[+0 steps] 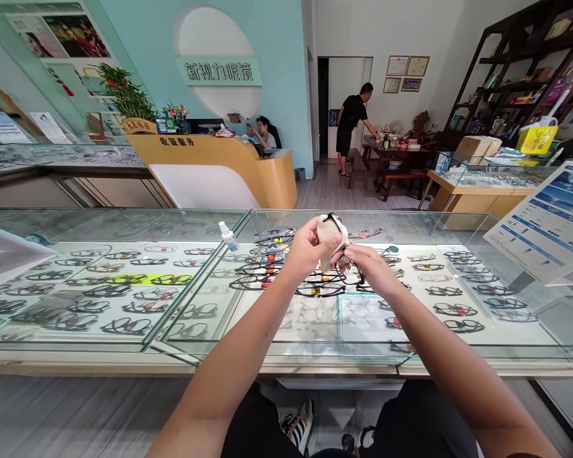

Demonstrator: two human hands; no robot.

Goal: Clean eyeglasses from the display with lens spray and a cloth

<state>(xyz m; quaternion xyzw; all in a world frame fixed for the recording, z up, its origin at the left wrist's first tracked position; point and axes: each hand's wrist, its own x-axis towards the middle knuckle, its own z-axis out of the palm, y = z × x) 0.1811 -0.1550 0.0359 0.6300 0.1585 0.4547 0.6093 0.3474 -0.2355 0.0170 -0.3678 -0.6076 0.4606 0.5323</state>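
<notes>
While the left hand grips a beige cloth around glasses above the tabletop, the right hand seems to pinch their frame. Wiping appears in hand; the next move probably calls for light pressure. Cloth and fingers hide most of the lenses.

A spray bottle stands near the far edge of the counter, left of the person's left hand and right hand, both above its middle. Rows of eyeglasses lie inside it, toward both ends. A sign stands at its right end. Beyond the far edge, a reception desk sits left of a table.
</notes>
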